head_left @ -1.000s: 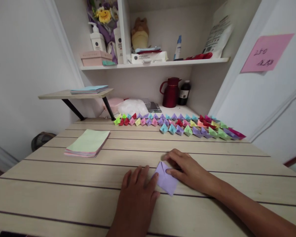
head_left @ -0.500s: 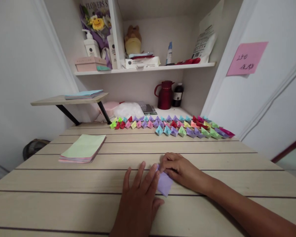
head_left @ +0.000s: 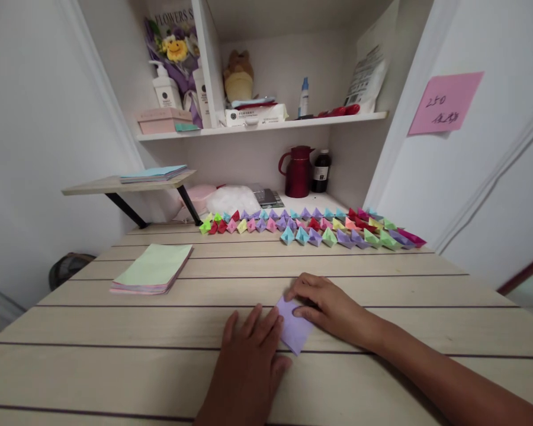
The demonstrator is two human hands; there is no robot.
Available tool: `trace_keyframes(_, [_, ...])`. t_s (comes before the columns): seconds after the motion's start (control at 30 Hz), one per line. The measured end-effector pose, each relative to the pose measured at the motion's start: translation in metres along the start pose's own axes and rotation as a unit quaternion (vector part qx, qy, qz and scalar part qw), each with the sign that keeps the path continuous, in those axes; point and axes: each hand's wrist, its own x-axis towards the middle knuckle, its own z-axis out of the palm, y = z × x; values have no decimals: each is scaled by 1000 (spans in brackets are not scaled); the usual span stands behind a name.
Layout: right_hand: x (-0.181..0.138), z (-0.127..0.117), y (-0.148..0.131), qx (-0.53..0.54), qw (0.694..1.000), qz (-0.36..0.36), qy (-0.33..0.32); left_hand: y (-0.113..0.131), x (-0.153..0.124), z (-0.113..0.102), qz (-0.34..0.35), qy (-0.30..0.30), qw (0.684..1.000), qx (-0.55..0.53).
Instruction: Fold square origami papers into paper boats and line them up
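Observation:
A small folded square of purple paper (head_left: 297, 332) lies on the table with one corner toward me. My left hand (head_left: 249, 361) lies flat to its left, fingers stretched, the index fingertip touching the paper's left edge. My right hand (head_left: 326, 305) is curled over the paper's upper right side. Its thumb rests on the paper and its index fingertip is at the top corner; the other fingers are tucked and partly hidden.
Rows of small folded paper boats (head_left: 314, 236) in many colours stand along the table's back. A stack of paper sheets (head_left: 155, 266), green on top, lies at left. Another stack (head_left: 153, 173) sits on a raised shelf (head_left: 93, 185). Behind stands a red jug (head_left: 298, 171).
My left fingers have slid back slightly, uncovering more of the paper. My right thumb and index finger have moved a little apart at its top corner.

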Motion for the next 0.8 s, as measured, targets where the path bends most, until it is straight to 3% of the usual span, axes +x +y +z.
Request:
trace_keyframes(0.2, [0, 1, 0, -22, 1000, -6, -14, -2, -1, 2, 17, 28, 999, 0])
trace_keyframes(0.4, [3, 5, -5, -60, 997, 41, -8, 0, 0, 2, 20, 34, 999, 4])
trace_keyframes(0.8, [10, 4, -4, 152, 982, 114, -12, -4, -3, 10, 25, 52, 998, -6])
